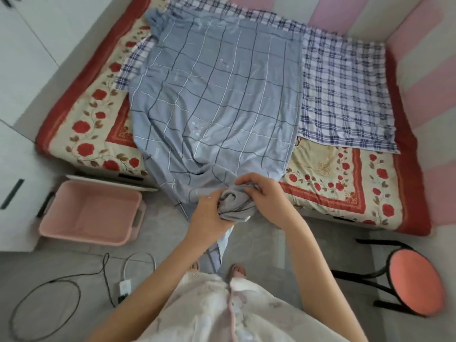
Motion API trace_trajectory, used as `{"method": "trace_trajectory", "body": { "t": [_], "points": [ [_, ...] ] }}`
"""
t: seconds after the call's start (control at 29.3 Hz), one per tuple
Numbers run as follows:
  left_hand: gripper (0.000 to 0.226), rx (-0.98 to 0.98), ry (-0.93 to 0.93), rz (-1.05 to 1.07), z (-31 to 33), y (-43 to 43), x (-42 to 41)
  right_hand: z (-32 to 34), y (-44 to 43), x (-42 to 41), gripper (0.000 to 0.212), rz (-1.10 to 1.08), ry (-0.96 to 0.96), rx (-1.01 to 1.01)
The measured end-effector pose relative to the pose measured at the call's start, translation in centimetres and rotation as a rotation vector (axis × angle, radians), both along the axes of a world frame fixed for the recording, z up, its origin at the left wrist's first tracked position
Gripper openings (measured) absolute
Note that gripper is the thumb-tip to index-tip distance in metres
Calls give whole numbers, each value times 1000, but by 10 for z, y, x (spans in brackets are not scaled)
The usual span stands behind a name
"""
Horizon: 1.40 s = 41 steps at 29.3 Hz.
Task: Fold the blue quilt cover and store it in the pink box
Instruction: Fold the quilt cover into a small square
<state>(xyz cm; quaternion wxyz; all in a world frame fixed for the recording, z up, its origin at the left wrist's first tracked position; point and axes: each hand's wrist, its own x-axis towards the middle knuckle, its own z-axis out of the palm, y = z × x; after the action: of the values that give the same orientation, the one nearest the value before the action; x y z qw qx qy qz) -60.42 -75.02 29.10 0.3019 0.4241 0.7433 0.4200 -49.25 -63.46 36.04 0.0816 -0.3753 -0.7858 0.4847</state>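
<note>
Small pale motifs on the blue quilt cover (214, 95), near its middle and lower down, look like flowers or marks but are too blurred to read. Nothing else w/ lettering is legible at this res.

Hidden or cut off: the cover's near end is bunched inside both hands, so its edge and corners can't be traced. A strip of it drops toward the floor (160, 230) btwn the forearms and is partly covered by the left arm. The far left corner is rumpled up. The pink box (103, 213) sits on the floor just left of the bed, open top up, w/ its far rim tucked against a white lid or panel (can't tell which). The stool (417, 282) at the right is motion-smeared.

The cover is grey-blue w/ a wide grid of dark and white lines. It's spread lengthwise over the bed, lying on a blue-white plaid sheet (345, 95) and a red floral quilt (328, 183), w/ wrinkles fanning out from the gathered end at the bed's near edge.

The left hand (209, 213) has a ring on one finger, and its fingers are curled into the bunched cloth from below-left. The right hand (261, 191) clasps the same bunch from above-right, its fingers wrapped over the fabric. The hands are almost touching.

A black cable (49, 307) loops across the floor near a white plug block (124, 287).
</note>
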Motion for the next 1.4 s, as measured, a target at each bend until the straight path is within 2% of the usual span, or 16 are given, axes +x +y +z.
{"method": "trace_trajectory", "body": {
  "t": [0.07, 0.17, 0.21, 0.31, 0.38, 0.41, 0.48, 0.58, 0.65, 0.79, 0.92, 0.99, 1.06, 1.13, 1.2, 1.4],
  "points": [
    [29, -34, 35, 50, 7, -5, 2, 4, -10, -3, 28, -75, 78, 10],
    [28, -5, -13, 159, 7, -16, 9, 2, -21, -3, 24, -90, 115, 3],
    [28, 7, -41, 182, 7, -18, 8, 1, -25, -4, 33, -27, 101, -54],
    [22, 6, -291, 308, 17, -16, 14, 2, -30, 11, 90, 260, 31, -272],
    [23, 6, -433, 399, 24, -13, 21, -5, -32, 25, 112, 402, -156, -148],
    [25, 2, -484, 417, 28, -13, 24, -10, -36, 29, 112, 418, -269, -21],
    [28, -18, -559, 393, 36, -13, 21, -25, -44, 26, 98, 341, -344, 176],
    [37, -23, -555, 263, 54, -14, 30, -42, -53, 32, 52, 171, -145, 305],
    [42, -20, -529, 178, 64, -15, 35, -44, -50, 41, 34, 78, -62, 298],
    [33, -30, -490, 2, 71, -21, 42, -28, -36, 61, 59, 69, 17, -29],
    [37, 32, -550, 94, 71, -27, 53, -18, -38, 74, 60, 72, 182, -223],
    [28, 74, -698, 222, 74, -29, 57, -14, -42, 75, 77, 175, 126, -195],
    [20, 82, -792, 318, 75, -30, 60, -17, -48, 71, 78, 275, -14, -23],
    [18, 72, -743, 346, 74, -32, 62, -24, -55, 65, 54, 206, 0, 171],
    [13, 87, -705, 379, 77, -35, 61, -26, -57, 64, 36, 83, 80, 254],
    [10, 149, -520, 365, 81, -39, 40, -21, -44, 76, 27, -112, 271, 211]
  ]
}}
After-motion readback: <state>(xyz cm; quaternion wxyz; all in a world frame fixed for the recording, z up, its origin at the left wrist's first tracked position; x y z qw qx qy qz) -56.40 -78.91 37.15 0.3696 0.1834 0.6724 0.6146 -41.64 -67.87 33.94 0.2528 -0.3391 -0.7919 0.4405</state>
